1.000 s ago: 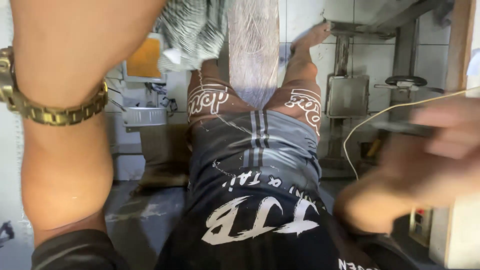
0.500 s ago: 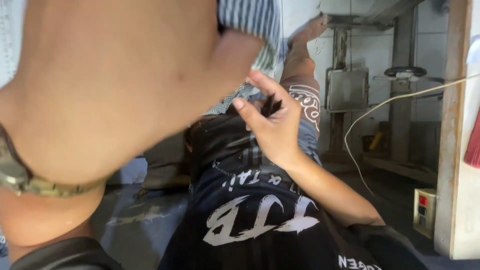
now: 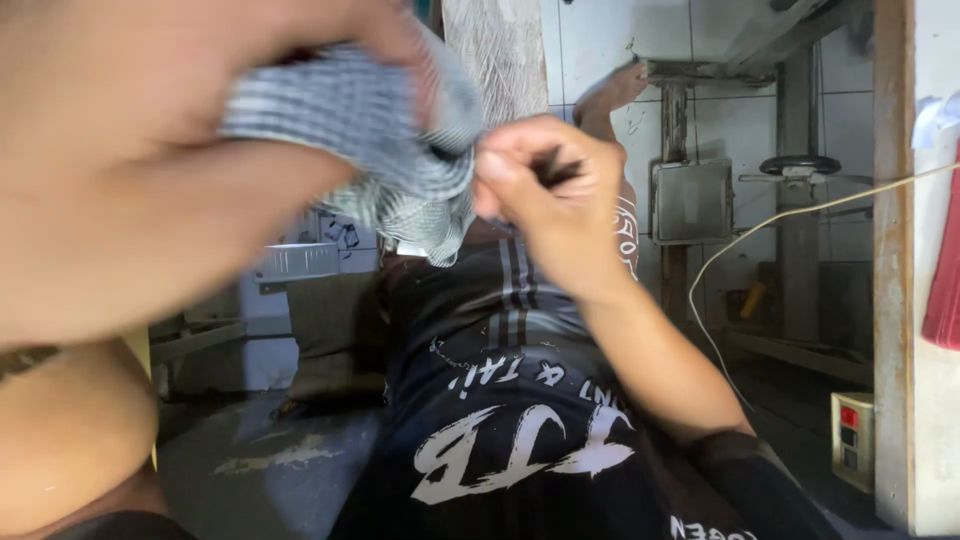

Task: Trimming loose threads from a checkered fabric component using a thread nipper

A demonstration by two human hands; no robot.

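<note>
**Both hands on the cloth**

Near the camera, the left hand point(image 3: 150, 150) grips a striped cloth point(image 3: 400, 150), fingers closed around it. The right hand point(image 3: 550, 195) pinches its edge together with something dark. Cloth is bunched, not yet spread.

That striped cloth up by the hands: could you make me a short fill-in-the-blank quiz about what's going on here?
1. The left hand grips a cloth patterned with grey and white ____.
2. The right hand pinches the cloth's ____ edge.
3. Below the hands lies a ____ shirt with white lettering.

Missing words: stripes; right; black
</note>
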